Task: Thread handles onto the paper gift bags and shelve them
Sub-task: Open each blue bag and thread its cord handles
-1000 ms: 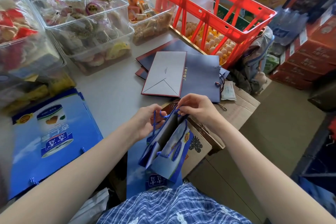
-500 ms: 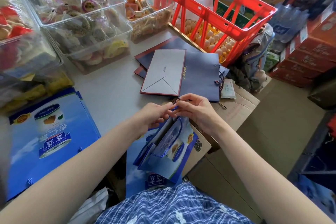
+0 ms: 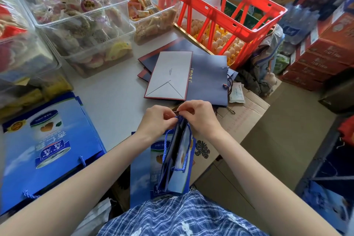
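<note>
We hold a small blue gift bag (image 3: 177,161) upright over our lap, just off the near edge of the tabletop (image 3: 113,90). Left hand (image 3: 157,120) and right hand (image 3: 199,116) meet at the bag's top rim, fingertips touching. Both sets of fingers are curled in a tight pinch on the blue rope handle (image 3: 186,159) where it enters the rim; we cannot tell the exact hole. One rope loop hangs down the right side of the bag, another down the left side.

A second blue bag (image 3: 141,166) lies flat beneath it, against our plaid shirt (image 3: 172,220). A stack of larger blue gift bags (image 3: 47,145) lies flat at the near left corner of the tabletop, rope ends showing at its near edge.

Mid-tabletop, near the right edge: flat navy gift bags (image 3: 208,80), the top one folded so its grey base (image 3: 170,76) faces up. Behind them stands a red plastic crate (image 3: 216,7) over trays of eggs (image 3: 226,42). Clear bins of wrapped snacks (image 3: 82,23) fill the far left. A cardboard box (image 3: 243,117) sits just beside the right edge, under our right hand.
</note>
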